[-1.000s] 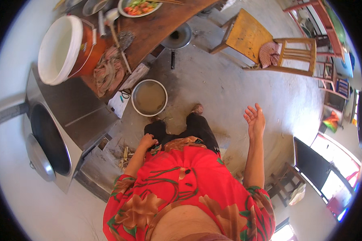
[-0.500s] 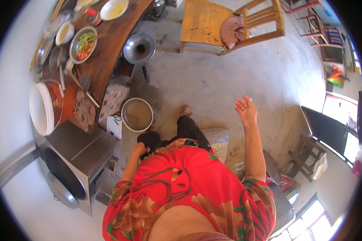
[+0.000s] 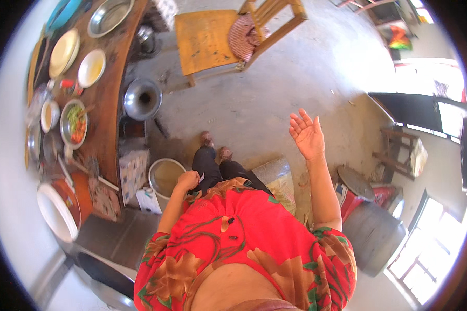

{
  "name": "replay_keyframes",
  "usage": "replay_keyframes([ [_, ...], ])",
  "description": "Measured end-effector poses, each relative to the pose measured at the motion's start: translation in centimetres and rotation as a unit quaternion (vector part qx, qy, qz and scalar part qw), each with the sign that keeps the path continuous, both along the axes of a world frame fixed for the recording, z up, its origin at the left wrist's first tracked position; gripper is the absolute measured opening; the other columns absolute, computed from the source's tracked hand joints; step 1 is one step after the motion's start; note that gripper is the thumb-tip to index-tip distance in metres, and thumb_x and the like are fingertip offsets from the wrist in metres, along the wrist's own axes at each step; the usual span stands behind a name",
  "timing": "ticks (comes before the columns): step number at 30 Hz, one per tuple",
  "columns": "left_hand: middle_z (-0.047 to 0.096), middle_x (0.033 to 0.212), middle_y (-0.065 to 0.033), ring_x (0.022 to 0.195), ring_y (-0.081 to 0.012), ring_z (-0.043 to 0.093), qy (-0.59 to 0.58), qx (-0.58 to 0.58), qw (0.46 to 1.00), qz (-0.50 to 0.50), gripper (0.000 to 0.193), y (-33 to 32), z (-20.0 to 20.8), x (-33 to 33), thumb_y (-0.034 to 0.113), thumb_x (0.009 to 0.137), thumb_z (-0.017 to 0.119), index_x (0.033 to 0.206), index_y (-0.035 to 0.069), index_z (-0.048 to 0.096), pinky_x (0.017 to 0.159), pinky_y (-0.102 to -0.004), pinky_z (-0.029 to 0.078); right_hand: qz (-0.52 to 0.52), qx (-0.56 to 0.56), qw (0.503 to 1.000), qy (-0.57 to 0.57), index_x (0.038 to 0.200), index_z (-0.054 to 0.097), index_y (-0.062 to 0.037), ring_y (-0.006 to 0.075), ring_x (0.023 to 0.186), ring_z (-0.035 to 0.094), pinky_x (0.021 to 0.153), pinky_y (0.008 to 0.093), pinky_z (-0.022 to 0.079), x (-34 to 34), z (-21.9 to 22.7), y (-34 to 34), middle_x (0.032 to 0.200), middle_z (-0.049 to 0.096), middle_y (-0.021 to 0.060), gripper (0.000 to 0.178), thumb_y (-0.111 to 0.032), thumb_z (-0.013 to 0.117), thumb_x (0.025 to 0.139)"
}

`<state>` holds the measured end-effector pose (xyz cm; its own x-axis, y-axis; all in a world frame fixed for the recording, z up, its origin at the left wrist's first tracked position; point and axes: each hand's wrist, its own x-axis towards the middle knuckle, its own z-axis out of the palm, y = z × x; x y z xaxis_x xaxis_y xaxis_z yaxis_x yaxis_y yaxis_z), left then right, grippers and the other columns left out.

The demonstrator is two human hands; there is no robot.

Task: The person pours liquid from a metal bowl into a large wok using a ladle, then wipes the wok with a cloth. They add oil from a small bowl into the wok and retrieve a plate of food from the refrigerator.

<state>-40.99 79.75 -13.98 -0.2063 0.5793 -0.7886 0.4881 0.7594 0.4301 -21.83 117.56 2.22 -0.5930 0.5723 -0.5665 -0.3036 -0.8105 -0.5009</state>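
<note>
My right hand (image 3: 307, 139) is raised over the floor, palm up with the fingers stretched, and nothing lies in it. Low beside my thigh, my left hand (image 3: 188, 180) is closed. A small pale bit (image 3: 202, 177) shows at its fingertips, too small to name. Nearest to that hand is a metal basin (image 3: 153, 179) of murky water on the floor. To the left, a wooden table (image 3: 105, 122) carries a bowl of chopped green and orange vegetables (image 3: 77, 124), a white bowl with yellow liquid (image 3: 92, 68) and a small bowl (image 3: 50, 115).
A wooden chair (image 3: 205, 39) with a cushion stands ahead. Between it and the table is a round metal stove-like piece (image 3: 142, 99). An orange bucket with a white rim (image 3: 57, 212) stands at the left. A large dark vat (image 3: 373, 233) is behind my right arm; a sack (image 3: 275, 179) lies near my legs.
My view has turned to the right and my feet have shifted. My right hand stays raised, its palm now turned more upward. My left hand has come slightly forward from my side.
</note>
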Motion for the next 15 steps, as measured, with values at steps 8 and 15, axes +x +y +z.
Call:
replay_keyframes([
  [8, 0.063, 0.091, -0.0228, 0.087, -0.0380, 0.061, -0.029, -0.068, 0.979, -0.191, 0.029, 7.2, -1.5, -4.4, 0.026, 0.076, 0.058, 0.086, 0.000, 0.068, 0.077, -0.0434, 0.049, -0.075, 0.071, 0.963, -0.249, 0.120, 0.049, -0.0062, 0.0183, 0.086, 0.060, 0.075, 0.0326, 0.050, 8.6, 0.2, -1.5, 0.100, 0.062, 0.0112, 0.036, -0.031, 0.046, 0.094],
  [15, 0.062, 0.098, -0.0232, 0.092, -0.0373, 0.061, 0.003, -0.106, 0.938, -0.330, 0.032, 13.5, -3.2, -4.5, 0.024, 0.076, 0.055, 0.090, -0.003, 0.066, 0.079, -0.0433, 0.049, -0.324, -0.015, 0.866, -0.381, 0.111, 0.055, -0.0073, 0.0151, 0.074, 0.060, 0.066, 0.0292, 0.051, 19.7, -2.4, -9.1, 0.089, 0.063, 0.0090, 0.027, -0.025, 0.051, 0.092],
])
